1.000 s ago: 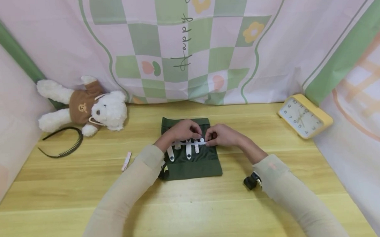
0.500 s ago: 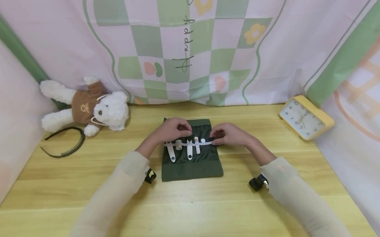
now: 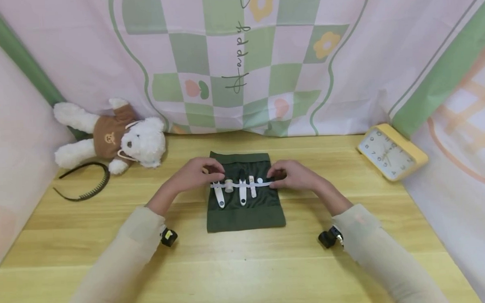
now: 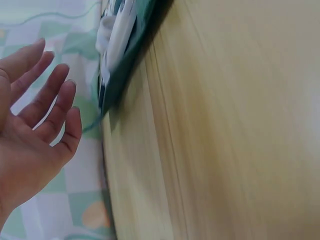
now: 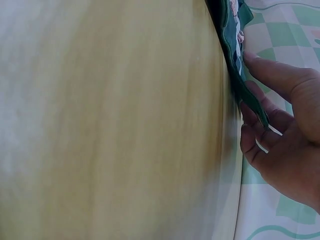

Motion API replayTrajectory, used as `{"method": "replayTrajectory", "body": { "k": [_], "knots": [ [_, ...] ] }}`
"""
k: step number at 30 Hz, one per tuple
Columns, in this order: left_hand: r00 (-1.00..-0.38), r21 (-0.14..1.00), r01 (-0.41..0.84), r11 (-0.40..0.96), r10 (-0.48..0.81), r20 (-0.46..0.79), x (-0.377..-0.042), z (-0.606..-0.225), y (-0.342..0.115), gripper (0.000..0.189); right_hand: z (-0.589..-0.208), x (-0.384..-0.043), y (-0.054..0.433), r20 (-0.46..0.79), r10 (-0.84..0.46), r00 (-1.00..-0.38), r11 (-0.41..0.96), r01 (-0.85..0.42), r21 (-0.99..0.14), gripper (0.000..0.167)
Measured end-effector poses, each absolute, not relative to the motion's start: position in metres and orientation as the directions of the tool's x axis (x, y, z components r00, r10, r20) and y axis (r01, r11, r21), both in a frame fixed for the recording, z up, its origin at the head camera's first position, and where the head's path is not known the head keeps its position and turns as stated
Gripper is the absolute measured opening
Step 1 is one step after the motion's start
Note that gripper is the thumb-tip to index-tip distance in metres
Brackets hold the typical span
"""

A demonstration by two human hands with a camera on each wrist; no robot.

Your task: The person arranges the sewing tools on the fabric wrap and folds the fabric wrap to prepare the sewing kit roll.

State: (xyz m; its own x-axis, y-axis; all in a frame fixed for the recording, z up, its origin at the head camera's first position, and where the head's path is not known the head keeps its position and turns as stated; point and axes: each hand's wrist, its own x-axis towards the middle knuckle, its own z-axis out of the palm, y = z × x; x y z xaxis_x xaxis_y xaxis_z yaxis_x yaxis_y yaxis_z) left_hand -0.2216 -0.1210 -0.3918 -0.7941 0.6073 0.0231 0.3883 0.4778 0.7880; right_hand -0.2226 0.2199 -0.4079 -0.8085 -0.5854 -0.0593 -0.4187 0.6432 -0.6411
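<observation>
A dark green cloth organizer (image 3: 245, 220) lies unrolled on the table. Its white elastic band (image 3: 263, 184) crosses a white-handled tool (image 3: 219, 198), a small pale roll (image 3: 229, 186), a second white-handled tool (image 3: 243, 197) and a narrow pale strip (image 3: 252, 189). A small white round piece (image 3: 260, 180) sits just above the band. My left hand (image 3: 193, 173) hovers by the organizer's left edge, fingers loosely bent and holding nothing in the left wrist view. With thumb above and fingers below, my right hand (image 5: 290, 125) pinches the organizer's right edge near the band's end.
A white plush bear (image 3: 143, 141) in a brown top lies at the back left, with a black headband (image 3: 103, 185) in front of it. A yellow alarm clock (image 3: 392, 151) stands at the back right. Patterned curtain cloth (image 3: 241, 111) borders the wooden table (image 3: 246, 267).
My left hand has moved left from the pale strip to the organizer's left edge. The right hand stays at the right edge. A small strip on the table at left is no longer visible.
</observation>
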Motion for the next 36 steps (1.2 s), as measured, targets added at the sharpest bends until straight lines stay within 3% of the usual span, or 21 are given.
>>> {"method": "replayTrajectory", "body": {
  "k": [15,36],
  "knots": [
    [-0.838,0.805,0.328,0.494,0.545,0.007,-0.205,-0.398,-0.182,0.031,-0.411,-0.221,0.226,-0.049,-0.576,-0.816,0.655,-0.425,-0.625,0.018],
    [-0.823,0.805,0.253,0.537,0.556,-0.113,-0.194,-0.413,-0.248,0.042,-0.412,-0.222,0.227,-0.063,-0.562,-0.824,0.663,-0.404,-0.63,0.019]
  ]
}}
